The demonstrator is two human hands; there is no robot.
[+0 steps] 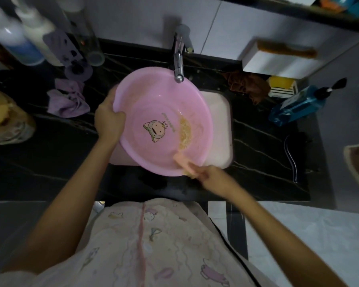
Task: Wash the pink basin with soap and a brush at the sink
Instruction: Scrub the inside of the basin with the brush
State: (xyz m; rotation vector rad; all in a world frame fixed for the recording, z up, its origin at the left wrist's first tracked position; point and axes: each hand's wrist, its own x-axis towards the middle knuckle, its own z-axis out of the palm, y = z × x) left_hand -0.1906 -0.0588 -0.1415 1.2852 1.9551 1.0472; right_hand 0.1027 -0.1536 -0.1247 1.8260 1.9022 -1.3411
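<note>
The pink basin (153,96) with a cartoon print on its bottom is tilted over the white sink (218,112), under the chrome tap (178,65). My left hand (108,121) grips the basin's left rim. My right hand (209,177) holds a pink brush (182,162) at the basin's near edge; the brush is blurred. A yellowish smear of soap (184,131) lies on the basin's inner right side.
On the black marble counter (50,158) lie a purple cloth (68,102) at left, a brown cloth (249,85) and a blue pump bottle (298,104) at right. Bottles (15,38) stand at the back left. A white shelf with a brown brush (284,49) hangs on the wall.
</note>
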